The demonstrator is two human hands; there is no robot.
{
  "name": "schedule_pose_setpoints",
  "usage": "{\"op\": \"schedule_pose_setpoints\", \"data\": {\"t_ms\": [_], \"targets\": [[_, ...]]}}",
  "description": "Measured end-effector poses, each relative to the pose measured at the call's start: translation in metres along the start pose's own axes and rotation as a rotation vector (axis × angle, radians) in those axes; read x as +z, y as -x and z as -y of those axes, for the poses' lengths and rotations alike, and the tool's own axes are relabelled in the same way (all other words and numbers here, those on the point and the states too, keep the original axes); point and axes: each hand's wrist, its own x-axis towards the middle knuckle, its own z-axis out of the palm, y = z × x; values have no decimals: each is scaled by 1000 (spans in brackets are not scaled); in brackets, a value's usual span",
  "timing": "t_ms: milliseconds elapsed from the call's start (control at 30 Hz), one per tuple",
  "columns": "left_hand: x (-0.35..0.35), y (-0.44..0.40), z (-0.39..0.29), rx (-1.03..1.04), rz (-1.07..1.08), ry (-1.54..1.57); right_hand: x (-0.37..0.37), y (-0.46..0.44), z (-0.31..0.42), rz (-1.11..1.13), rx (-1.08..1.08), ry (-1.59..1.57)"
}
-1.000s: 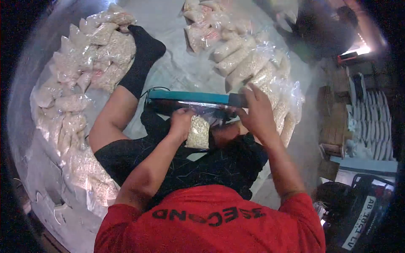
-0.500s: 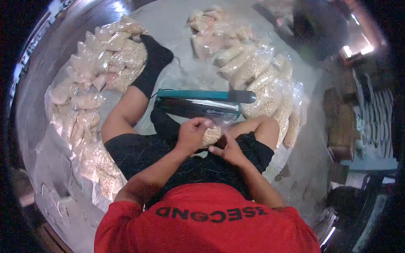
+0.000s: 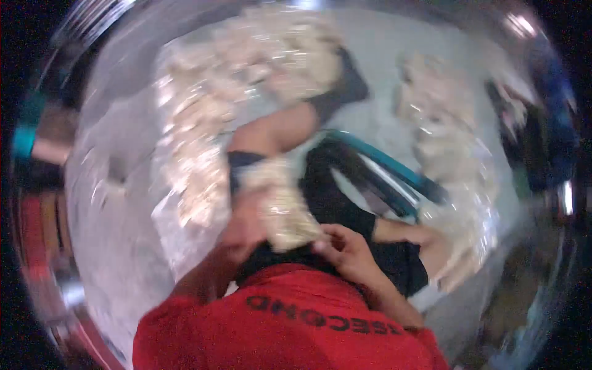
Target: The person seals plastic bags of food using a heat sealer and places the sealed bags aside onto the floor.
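In front of my red shirt I hold a clear plastic bag of pale, small pieces [image 3: 285,213]; what the pieces are is too blurred to tell. My left hand [image 3: 248,219], smeared by motion, is wrapped round the bag's left side. At the lower right end of the bag, my right hand [image 3: 345,250] pinches its edge between thumb and fingers. Between my legs lies a long teal and black sealer-like device [image 3: 382,169], apart from both hands.
Many similar filled bags are heaped on the left [image 3: 197,123] and along the right [image 3: 453,148] of the pale floor sheet [image 3: 123,145]. My bent legs flank the device. At the far left a person's arm with a teal sleeve [image 3: 46,148] shows.
The view has swung left, so the device and bag heaps appear shifted right and tilted. The bag now shows larger and more upright, with my left hand lower on its left side.
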Motion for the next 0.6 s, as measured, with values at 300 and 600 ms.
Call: {"op": "schedule_pose_setpoints", "data": {"t_ms": [300, 600], "targets": [[66, 15, -117, 1249, -498, -1282, -187, 24, 105, -698, -316, 422], [189, -41, -21, 356, 868, -214, -419, -146, 52, -902, -167, 995]]}}
